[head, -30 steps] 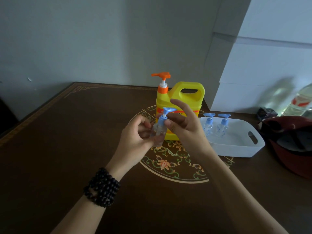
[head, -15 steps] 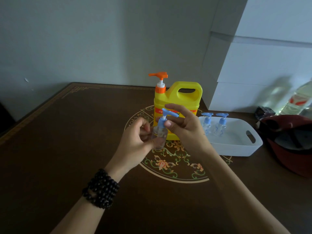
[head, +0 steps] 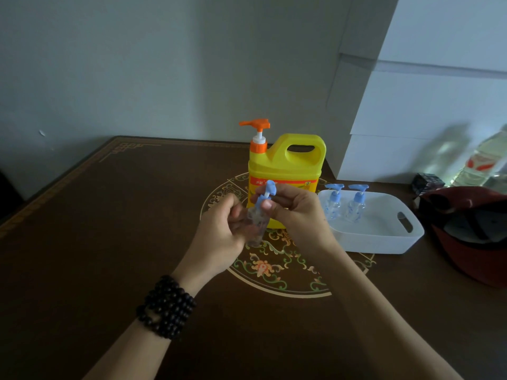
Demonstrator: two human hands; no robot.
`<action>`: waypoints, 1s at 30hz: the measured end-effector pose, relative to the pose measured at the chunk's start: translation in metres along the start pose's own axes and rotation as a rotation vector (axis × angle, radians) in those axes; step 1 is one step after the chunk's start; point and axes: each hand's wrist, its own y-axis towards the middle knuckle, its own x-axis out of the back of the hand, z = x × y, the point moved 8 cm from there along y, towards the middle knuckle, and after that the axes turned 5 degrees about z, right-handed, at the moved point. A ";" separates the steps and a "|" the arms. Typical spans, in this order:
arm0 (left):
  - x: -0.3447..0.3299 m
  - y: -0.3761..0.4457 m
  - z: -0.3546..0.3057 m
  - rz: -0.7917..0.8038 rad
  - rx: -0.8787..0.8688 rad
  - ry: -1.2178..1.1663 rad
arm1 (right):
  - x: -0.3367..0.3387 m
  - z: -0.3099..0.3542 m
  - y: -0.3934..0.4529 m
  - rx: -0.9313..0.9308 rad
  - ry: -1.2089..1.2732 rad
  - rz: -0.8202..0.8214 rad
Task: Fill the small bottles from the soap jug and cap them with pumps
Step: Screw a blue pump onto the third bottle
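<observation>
A small clear bottle (head: 256, 224) is held above the table's middle, in front of the yellow soap jug (head: 285, 171) with its orange pump. My left hand (head: 219, 237) grips the bottle's body. My right hand (head: 297, 212) pinches the collar of the blue pump (head: 267, 192) that sits on the bottle's neck. Two more small bottles (head: 345, 205) with blue pumps stand in the white tray (head: 384, 239) to the right of the jug.
The dark wooden table (head: 109, 229) has a painted round ornament in its middle. A red cap (head: 472, 234) lies at the right edge, with a small dark box (head: 426, 182) and a large clear plastic bottle (head: 482, 160) behind it. White cabinets stand at the back right.
The blue pump head has turned in my right hand, its spout now pointing up and away. Both hands and the bottle have stayed in about the same place.
</observation>
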 end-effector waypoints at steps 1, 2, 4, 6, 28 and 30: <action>0.002 0.001 0.001 -0.033 0.006 0.047 | -0.001 -0.001 0.000 -0.002 -0.007 -0.016; 0.003 0.001 0.001 -0.047 0.014 0.068 | -0.001 -0.002 0.000 -0.002 -0.019 -0.023; 0.000 0.002 0.005 0.003 0.047 0.014 | 0.000 0.000 0.000 0.005 -0.033 -0.002; -0.004 0.001 0.007 0.096 0.086 -0.110 | 0.002 0.006 0.000 0.016 -0.024 0.058; -0.030 0.017 -0.009 0.045 0.010 0.010 | 0.032 0.006 -0.010 -0.001 -0.147 -0.175; -0.038 0.022 -0.008 0.122 0.018 -0.109 | 0.041 0.012 -0.010 -0.016 -0.201 -0.167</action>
